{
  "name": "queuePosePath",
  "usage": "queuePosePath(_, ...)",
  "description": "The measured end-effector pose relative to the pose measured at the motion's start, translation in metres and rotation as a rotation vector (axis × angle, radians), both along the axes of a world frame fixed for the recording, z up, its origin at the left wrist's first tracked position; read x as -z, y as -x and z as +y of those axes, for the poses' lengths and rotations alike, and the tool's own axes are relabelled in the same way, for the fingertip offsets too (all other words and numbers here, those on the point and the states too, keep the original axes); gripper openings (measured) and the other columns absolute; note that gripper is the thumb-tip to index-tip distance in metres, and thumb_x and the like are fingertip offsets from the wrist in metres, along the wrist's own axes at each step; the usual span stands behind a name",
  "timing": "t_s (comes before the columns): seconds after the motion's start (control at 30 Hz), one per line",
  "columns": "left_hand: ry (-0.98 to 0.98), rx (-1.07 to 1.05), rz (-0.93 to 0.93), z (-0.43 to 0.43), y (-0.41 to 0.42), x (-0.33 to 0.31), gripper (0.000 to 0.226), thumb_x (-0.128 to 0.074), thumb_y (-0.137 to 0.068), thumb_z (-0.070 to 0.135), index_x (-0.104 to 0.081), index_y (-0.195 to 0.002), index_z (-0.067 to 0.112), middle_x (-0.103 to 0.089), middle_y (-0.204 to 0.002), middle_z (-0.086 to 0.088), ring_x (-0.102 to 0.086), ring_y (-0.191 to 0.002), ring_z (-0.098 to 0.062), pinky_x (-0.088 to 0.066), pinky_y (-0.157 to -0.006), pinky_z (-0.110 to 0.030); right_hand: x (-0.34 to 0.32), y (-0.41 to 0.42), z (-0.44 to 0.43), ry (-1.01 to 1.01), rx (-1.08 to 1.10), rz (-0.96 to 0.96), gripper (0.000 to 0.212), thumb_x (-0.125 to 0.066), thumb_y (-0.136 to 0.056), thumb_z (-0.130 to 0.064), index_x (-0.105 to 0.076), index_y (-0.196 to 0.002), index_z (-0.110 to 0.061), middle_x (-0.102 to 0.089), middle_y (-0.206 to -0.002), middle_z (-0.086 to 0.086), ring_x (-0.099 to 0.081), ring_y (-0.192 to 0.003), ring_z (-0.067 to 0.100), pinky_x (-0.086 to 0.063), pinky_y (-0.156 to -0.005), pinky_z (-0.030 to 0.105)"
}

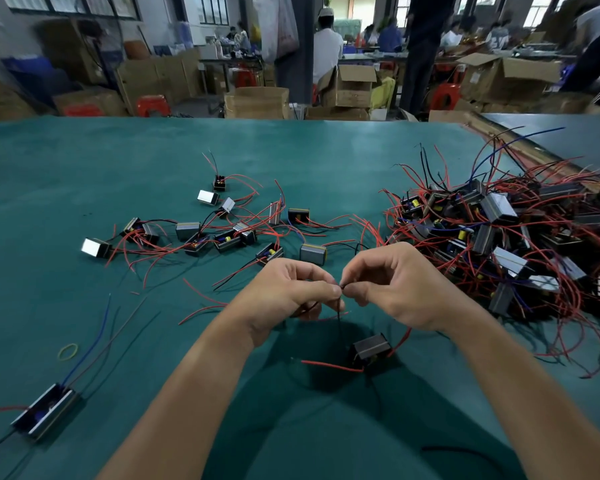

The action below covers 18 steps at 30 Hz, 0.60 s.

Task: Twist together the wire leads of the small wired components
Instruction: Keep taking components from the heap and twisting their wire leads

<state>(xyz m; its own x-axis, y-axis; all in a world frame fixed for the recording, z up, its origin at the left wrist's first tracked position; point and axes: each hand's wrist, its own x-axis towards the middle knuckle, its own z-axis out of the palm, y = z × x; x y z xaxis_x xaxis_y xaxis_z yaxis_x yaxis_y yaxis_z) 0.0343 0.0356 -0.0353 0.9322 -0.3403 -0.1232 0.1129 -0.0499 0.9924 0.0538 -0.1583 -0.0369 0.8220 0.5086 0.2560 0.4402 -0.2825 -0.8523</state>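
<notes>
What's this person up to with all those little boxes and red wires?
A person is working at a green table. The left hand and right hand both pinch the wire leads of one small black component, which sits just below the hands, and the fingertips meet at the wire ends. A big tangled pile of similar parts lies to the right. A looser scattered group lies further back on the left.
</notes>
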Motion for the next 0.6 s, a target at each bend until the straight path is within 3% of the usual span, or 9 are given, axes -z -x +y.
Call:
queuePosePath(0.1,0.0,-0.006,-0.009,-0.001,-0.001,0.0,0.017,-0.065,-0.085,0.004,-0.071,-0.07,0.011,-0.071,-0.068,-0.01,-0.045,-0.046,-0.01,-0.039,-0.044,-0.014,0.0,-0.001,0.0,0.003,0.016,-0.048,0.018,-0.072,-0.084,-0.002,-0.071,-0.074,-0.016,-0.061,-0.06,-0.006,-0.052,-0.058,0.007,-0.044,-0.057,0.026)
queuePosePath(0.2,-0.01,-0.015,-0.035,-0.002,0.0,0.001,0.016,-0.068,-0.086,0.008,-0.073,-0.071,0.011,-0.071,-0.068,-0.008,-0.044,-0.046,-0.009,-0.038,-0.044,-0.014,-0.002,-0.001,-0.001,0.006,0.046,-0.067,0.017,-0.073,-0.084,-0.002,-0.072,-0.074,-0.016,-0.063,-0.061,0.001,-0.052,-0.059,0.008,-0.044,-0.057,0.03)
queuePosePath(0.27,-0.029,-0.052,-0.068,-0.004,0.0,0.002,0.016,-0.069,-0.085,0.005,-0.072,-0.07,0.011,-0.071,-0.066,-0.008,-0.043,-0.045,-0.01,-0.037,-0.044,-0.015,-0.001,-0.001,0.0,0.031,0.08,-0.109,0.016,-0.074,-0.083,-0.004,-0.072,-0.073,-0.016,-0.064,-0.062,0.004,-0.052,-0.057,0.006,-0.043,-0.055,0.026)
queuePosePath(0.4,-0.034,-0.132,-0.131,-0.008,0.0,0.004,0.017,-0.068,-0.085,0.0,-0.068,-0.07,0.007,-0.069,-0.061,-0.007,-0.04,-0.042,-0.01,-0.036,-0.042,-0.016,0.001,0.003,0.003,0.092,0.191,-0.203,0.016,-0.075,-0.08,-0.011,-0.068,-0.066,-0.017,-0.061,-0.055,-0.007,-0.05,-0.051,0.002,-0.04,-0.052,0.019)
queuePosePath(0.6,-0.023,-0.19,-0.217,-0.012,-0.001,0.005,0.017,-0.068,-0.084,-0.003,-0.067,-0.069,0.006,-0.068,-0.058,-0.007,-0.04,-0.039,-0.006,-0.034,-0.041,-0.015,0.002,0.003,0.007,0.092,0.296,-0.243,0.021,-0.065,-0.078,-0.027,-0.063,-0.06,-0.017,-0.053,-0.049,-0.01,-0.044,-0.046,0.004,-0.035,-0.049,0.018)
